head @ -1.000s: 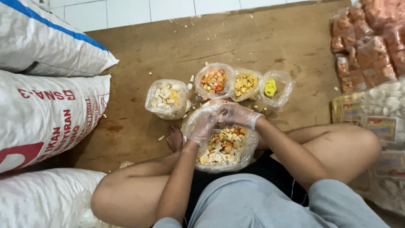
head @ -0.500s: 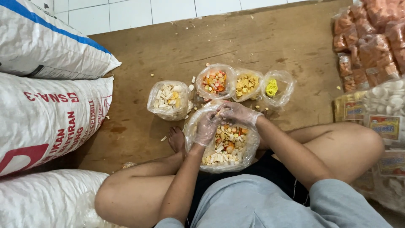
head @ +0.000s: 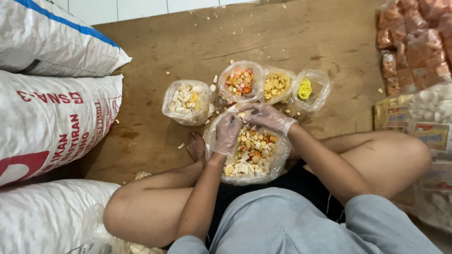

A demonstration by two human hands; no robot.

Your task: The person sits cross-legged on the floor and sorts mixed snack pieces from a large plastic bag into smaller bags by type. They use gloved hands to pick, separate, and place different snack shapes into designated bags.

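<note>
A large clear plastic bag of mixed raw crackers [head: 254, 157] rests between my crossed legs. My left hand [head: 227, 133] and my right hand [head: 267, 117] wear thin clear plastic gloves and meet over the far rim of this bag. Their fingertips pinch small cracker pieces together. Beyond them stand small open bags: white pieces [head: 187, 101], orange and red pieces [head: 239, 83], yellow pieces [head: 276, 85] and a bag with yellow rubber bands [head: 308, 89].
Large white woven sacks [head: 52, 117] are stacked on the left. Packed bags of orange crackers [head: 414, 42] and white crackers [head: 431, 117] lie on the right. Everything sits on a brown wooden board [head: 197, 42] with scattered crumbs; white floor tiles lie beyond it.
Both hands have lifted slightly toward the far rim of the big bag, fingertips staying together. The camera has tilted a little, shifting the scene upward.
</note>
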